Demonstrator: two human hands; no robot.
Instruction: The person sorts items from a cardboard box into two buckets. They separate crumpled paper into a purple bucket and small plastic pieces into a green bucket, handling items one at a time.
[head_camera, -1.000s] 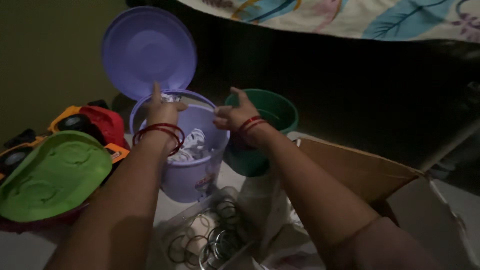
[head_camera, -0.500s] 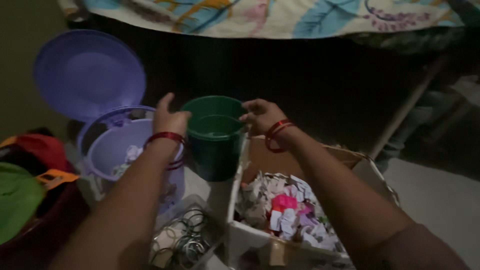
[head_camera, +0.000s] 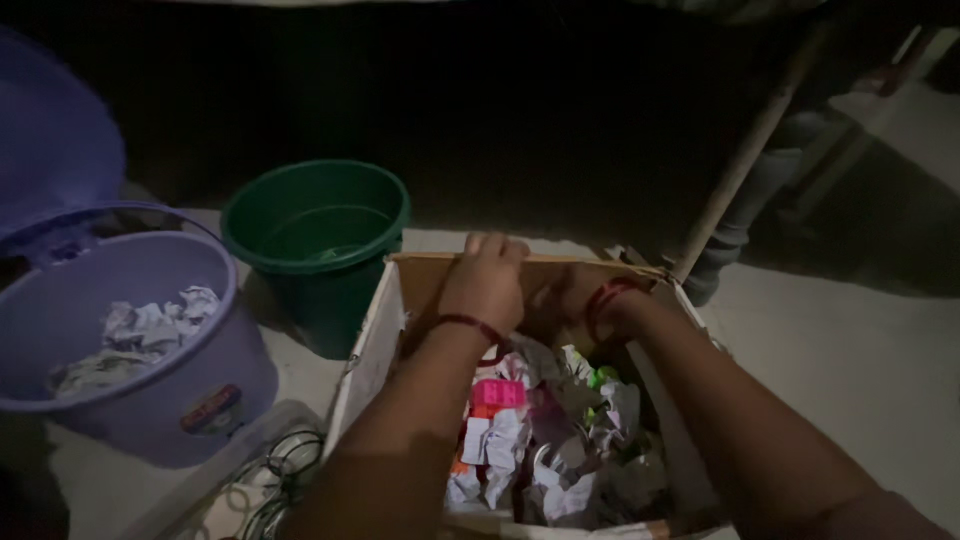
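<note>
Both hands are at the far wall of an open cardboard box (head_camera: 375, 345) that sits on a pale floor (head_camera: 850, 370). The left hand (head_camera: 487, 282) has its fingers curled over the top edge of that far wall, gripping the cardboard, with a thin dark-red bangle (head_camera: 462, 322) at the wrist. The right hand (head_camera: 570, 305) is just beside it, lower and inside the box against the same wall; the light is dim and the hand is partly in shadow, so I cannot tell whether it is closed on anything. Red bangles (head_camera: 607, 296) ring its wrist.

The box is filled with crumpled paper scraps (head_camera: 520, 440), mostly white, with a bright pink piece (head_camera: 497, 393) near the middle and a small green bit (head_camera: 603, 376) closer to the right forearm.

Just past the box's far left corner stands a dark green bucket (head_camera: 318, 215), upright and seemingly without contents. To the left of it, near the left edge of the view, is a lavender bin (head_camera: 150, 390) with its hinged lid (head_camera: 50, 140) standing open; it holds a layer of crumpled white paper (head_camera: 140, 330). In front of the bin, beside the near left corner of the box, lies a clear plastic tray (head_camera: 230, 470) with thin wire rings (head_camera: 285, 465) in it. A slanting pole (head_camera: 745, 160) rises beyond the box's far right corner, against a dark background.
</note>
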